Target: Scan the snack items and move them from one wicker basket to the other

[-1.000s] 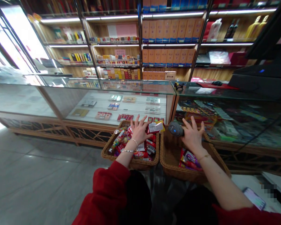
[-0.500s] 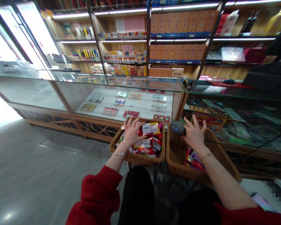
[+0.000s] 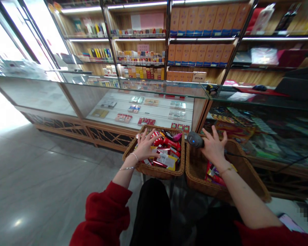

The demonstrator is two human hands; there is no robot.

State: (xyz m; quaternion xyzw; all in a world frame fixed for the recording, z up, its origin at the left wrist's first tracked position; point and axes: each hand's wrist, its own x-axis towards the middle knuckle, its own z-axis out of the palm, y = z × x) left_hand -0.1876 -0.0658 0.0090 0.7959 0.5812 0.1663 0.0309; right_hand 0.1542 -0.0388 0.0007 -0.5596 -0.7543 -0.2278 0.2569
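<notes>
My left hand (image 3: 145, 148) is over the left wicker basket (image 3: 127, 154), its fingers spread and nothing gripped. Its thumb is close to a dark red and yellow snack packet (image 3: 166, 160) with a white label. Around that packet lie red wrapped snacks (image 3: 172, 144), a red-and-white striped item (image 3: 156, 138) and a purple wrapper (image 3: 177, 137). My right hand (image 3: 213, 147) holds a dark grey barcode scanner (image 3: 195, 139) with a blue light, its head pointing left above the right wicker basket (image 3: 248, 171). Red and purple packets (image 3: 214, 174) lie in that basket, partly behind my wrist.
Just beyond the baskets stands a glass display counter (image 3: 143, 87) with small packs inside. The scanner's black cable (image 3: 240, 155) runs off to the right. A phone (image 3: 290, 222) lies at the lower right. Stocked shelves (image 3: 141, 41) line the back wall.
The labelled yellow-ended packet near the basket's far side is gone from there; a similar one now lies nearer me. The striped item and purple wrapper show more. The view has shifted slightly.
</notes>
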